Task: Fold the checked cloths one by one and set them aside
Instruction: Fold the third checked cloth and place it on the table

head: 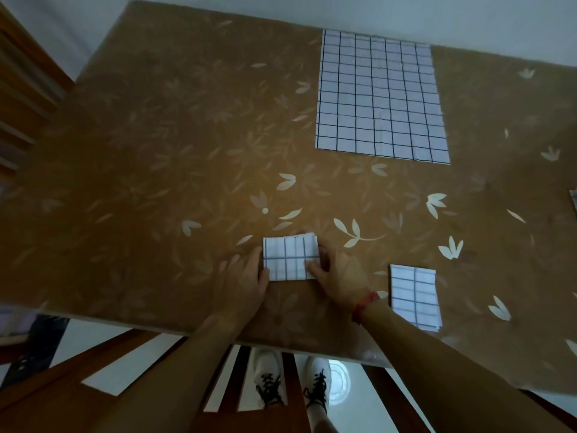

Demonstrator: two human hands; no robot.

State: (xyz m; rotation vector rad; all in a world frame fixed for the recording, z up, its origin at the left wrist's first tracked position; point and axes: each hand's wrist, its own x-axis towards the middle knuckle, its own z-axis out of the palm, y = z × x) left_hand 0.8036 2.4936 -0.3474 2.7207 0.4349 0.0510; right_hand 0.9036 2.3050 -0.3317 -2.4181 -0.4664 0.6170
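Folded cloth (290, 258) near the front of the desk (156, 145): left hand (245, 278), fingers straight, against its left side; right hand (342, 273) pinching the right side (thumb on top). The crease is best pressed flat, edges square.

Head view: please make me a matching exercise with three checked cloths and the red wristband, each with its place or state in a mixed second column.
Things:
1 large cloth
2 middle cloth
3 right cloth
4 red wristband

Places or states:
a on the right wrist
b spread open, farthest from the person
c folded, lying alone, no hand on it
d folded, touched by left hand and right hand

Pairs: 1-b, 2-d, 3-c, 4-a
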